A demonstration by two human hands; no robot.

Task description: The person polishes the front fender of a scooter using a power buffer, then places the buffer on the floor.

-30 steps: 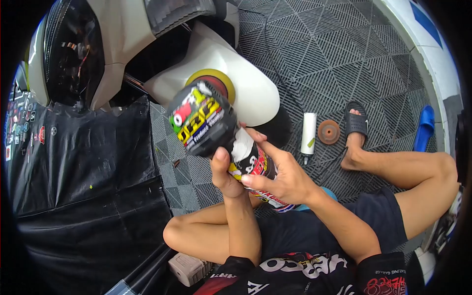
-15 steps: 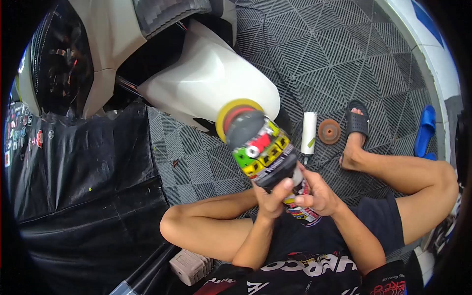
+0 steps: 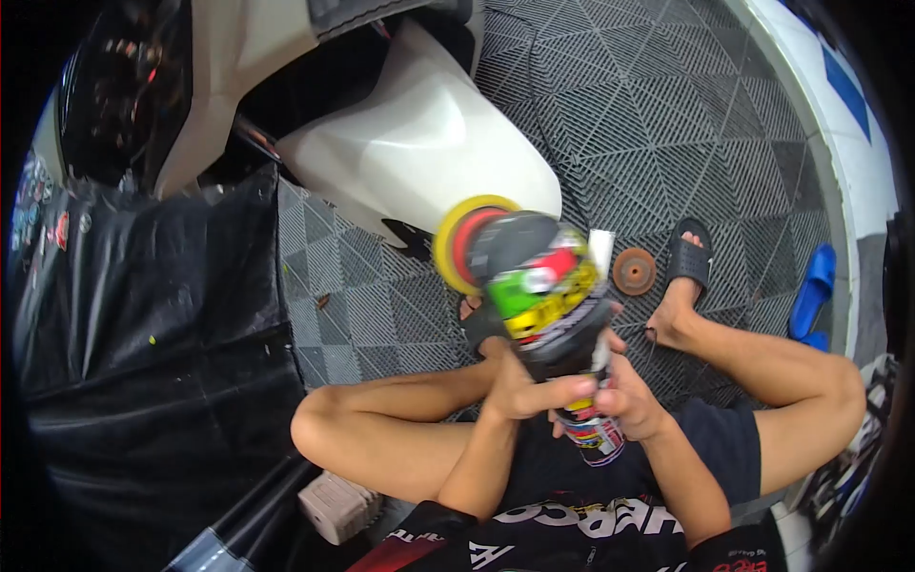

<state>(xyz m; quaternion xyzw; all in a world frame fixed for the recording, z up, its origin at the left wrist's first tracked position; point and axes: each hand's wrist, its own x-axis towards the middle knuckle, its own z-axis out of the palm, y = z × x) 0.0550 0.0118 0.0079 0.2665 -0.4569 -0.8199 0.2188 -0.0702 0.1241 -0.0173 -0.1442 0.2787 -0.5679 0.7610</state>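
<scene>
A sticker-covered polisher is held in front of me by both hands. My left hand wraps round its body from the left, thumb stretched across the grip. My right hand closes on the handle from the right. The polisher's yellow foam pad with a red backing plate faces up and left. It overlaps the lower edge of a motorcycle's white front fender in the view; whether they touch I cannot tell.
A white bottle, partly behind the polisher, and an orange-brown round pad lie on the grey tile floor. Blue sandals lie to the right. Black sheeting spreads at left, with a beige block near my knee.
The polisher has shifted right and turned, so its pad shows more side-on and covers part of the bottle. The whole view has also shifted slightly. Both hands keep their hold.
</scene>
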